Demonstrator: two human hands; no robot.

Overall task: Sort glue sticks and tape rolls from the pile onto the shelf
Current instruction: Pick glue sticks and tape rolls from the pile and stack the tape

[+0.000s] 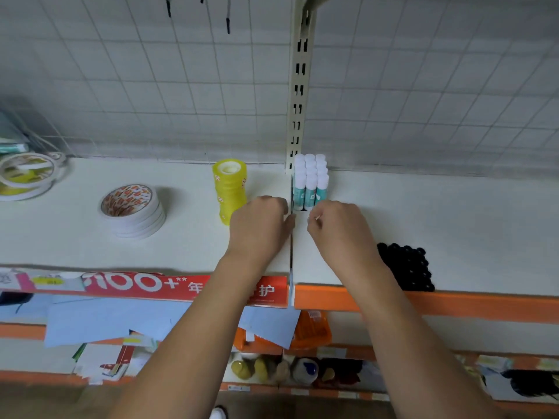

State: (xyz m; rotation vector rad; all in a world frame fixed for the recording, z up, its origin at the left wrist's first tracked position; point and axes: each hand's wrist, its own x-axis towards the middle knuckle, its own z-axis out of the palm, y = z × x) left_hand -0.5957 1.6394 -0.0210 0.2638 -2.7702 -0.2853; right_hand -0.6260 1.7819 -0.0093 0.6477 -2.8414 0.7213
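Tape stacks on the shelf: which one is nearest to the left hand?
The tall yellow stack, just beside the left hand; the low white stack and the far-left rolls lie farther off.

Both bare forearms [193,328] reach forward side by side. The left grip [260,220] is palm-down, fingers curled under, contents hidden; the right grip [335,223] pinches thumb to forefinger.

left hand [260,228] | right hand [341,232] | forearms [193,328] bare | white shoe [218,413], perhaps
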